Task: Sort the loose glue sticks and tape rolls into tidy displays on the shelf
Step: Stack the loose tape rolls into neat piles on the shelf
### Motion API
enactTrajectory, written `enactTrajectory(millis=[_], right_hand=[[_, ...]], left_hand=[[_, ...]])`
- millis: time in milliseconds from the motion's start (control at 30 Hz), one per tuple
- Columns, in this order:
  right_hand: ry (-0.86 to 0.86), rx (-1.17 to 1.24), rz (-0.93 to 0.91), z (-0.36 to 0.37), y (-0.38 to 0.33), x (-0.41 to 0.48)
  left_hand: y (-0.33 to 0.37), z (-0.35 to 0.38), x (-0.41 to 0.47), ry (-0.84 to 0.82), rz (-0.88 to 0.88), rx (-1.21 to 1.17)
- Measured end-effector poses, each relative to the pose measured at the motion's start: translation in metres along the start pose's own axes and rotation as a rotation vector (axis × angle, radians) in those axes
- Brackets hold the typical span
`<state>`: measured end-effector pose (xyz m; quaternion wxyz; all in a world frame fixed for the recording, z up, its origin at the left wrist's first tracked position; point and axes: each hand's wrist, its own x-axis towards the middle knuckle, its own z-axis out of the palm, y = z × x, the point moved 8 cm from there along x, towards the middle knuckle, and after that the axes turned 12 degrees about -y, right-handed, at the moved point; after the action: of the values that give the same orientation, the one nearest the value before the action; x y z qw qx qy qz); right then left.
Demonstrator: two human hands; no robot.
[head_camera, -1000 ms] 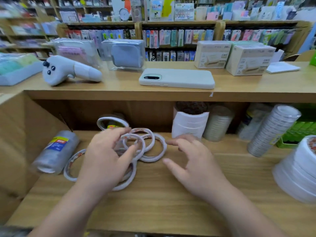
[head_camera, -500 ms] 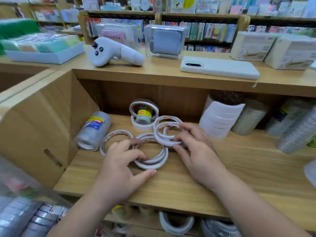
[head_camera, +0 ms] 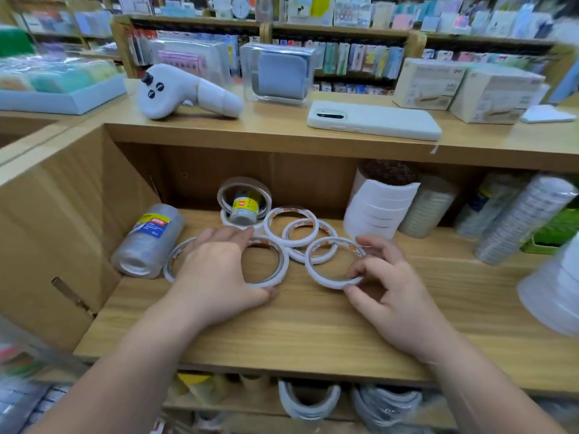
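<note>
Five loose tape rings (head_camera: 291, 213) crowd the shelf (head_camera: 313, 327) between a wrapped roll pack (head_camera: 147, 242) and white stack (head_camera: 379, 208); left hand (head_camera: 213, 277) fingers grip the middle ring (head_camera: 284, 265), right hand (head_camera: 394, 296) pinches the nearest ring (head_camera: 326, 282).

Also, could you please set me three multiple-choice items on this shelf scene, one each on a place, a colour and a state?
1. Where does the flat white phone lie? A on the top wooden shelf board; B in a blue tray; C on the floor.
2. What colour are the thin loose tape rings? A black; B white; C green.
3. What is the right hand doing? A lying flat; B holding the phone; C pinching a tape ring.
Key: A, it lies above the tape compartment; B, their rims are white; C, thumb and finger close on the nearest ring's rim.
</note>
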<state>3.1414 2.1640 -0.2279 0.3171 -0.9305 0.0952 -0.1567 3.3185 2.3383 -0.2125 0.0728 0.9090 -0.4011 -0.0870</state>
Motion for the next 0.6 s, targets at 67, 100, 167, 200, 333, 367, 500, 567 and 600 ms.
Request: enactTrajectory(millis=[67,100,167,200,333,367,500,567,600], right_hand=[[-0.019,-0.019,0.033,0.003,0.003,0.001],[-0.031,-0.033,0.057,0.004,0.005,0.001],[-0.044,-0.054,0.110,0.006,0.007,0.001],[-0.040,-0.065,0.130,0.005,0.008,0.001],[-0.046,-0.115,0.232,0.003,0.011,0.003],[-0.049,-0.132,0.242,0.003,0.011,0.004],[-0.049,-0.146,0.259,0.003,0.011,0.002],[-0.001,-0.185,0.282,-0.001,0.012,-0.001],[0.019,-0.225,0.298,-0.003,0.012,-0.001]], left_hand=[[0.000,-0.002,0.004,-0.016,0.001,0.026],[0.001,-0.003,0.006,-0.028,0.000,0.025],[0.002,-0.005,0.009,-0.059,0.000,0.025],[0.003,-0.005,0.010,-0.071,0.001,0.033],[0.006,-0.008,0.013,-0.082,0.010,0.036],[0.006,-0.008,0.013,-0.090,0.009,0.019],[0.008,-0.011,0.003,-0.085,0.036,-0.089],[0.008,-0.013,-0.006,-0.052,0.062,-0.196],[0.007,-0.014,-0.012,-0.035,0.077,-0.251]])
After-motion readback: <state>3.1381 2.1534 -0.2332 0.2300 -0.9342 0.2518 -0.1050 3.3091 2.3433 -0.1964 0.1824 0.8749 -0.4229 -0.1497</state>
